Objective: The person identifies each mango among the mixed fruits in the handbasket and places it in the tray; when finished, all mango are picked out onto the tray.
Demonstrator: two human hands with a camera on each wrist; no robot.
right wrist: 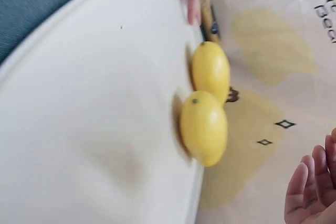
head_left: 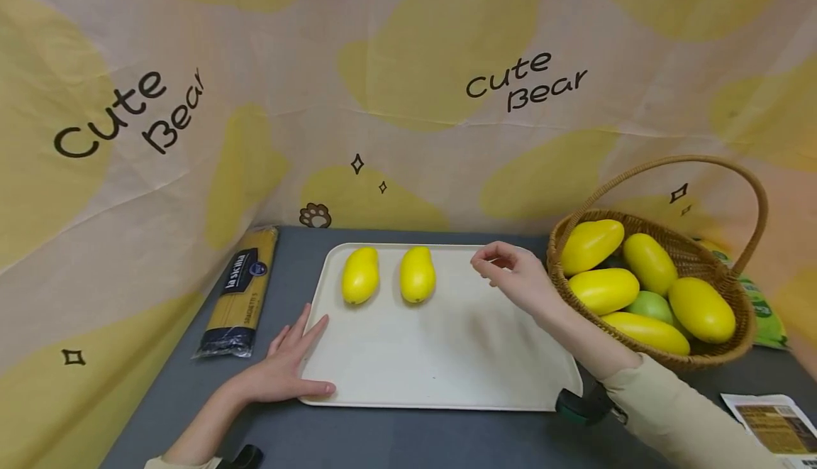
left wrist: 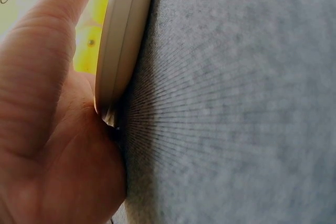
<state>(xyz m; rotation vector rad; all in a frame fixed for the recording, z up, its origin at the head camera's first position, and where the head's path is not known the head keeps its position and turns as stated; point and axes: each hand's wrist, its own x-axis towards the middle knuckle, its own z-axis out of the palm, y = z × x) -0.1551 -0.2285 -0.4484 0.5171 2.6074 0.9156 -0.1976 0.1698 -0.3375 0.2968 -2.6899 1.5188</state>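
Two yellow mangoes (head_left: 360,276) lie side by side on the far left part of a white tray (head_left: 440,362); both mangoes (right wrist: 203,128) also show in the right wrist view. My left hand (head_left: 290,366) rests on the tray's left edge with its fingers spread. Close up in the left wrist view, that hand (left wrist: 58,129) lies against the tray's rim (left wrist: 123,40). Over the tray's far right part is my right hand (head_left: 513,274), fingers loosely bent and holding nothing. Beside it stands a wicker basket (head_left: 715,362) containing several yellow mangoes (head_left: 702,309) and a green fruit (head_left: 651,307).
A pack of spaghetti (head_left: 239,291) lies left of the tray on the grey table (head_left: 434,440). Behind the basket is a green packet (head_left: 766,313); a printed packet (head_left: 772,423) lies at the near right. A patterned curtain (head_left: 415,100) hangs behind the table.
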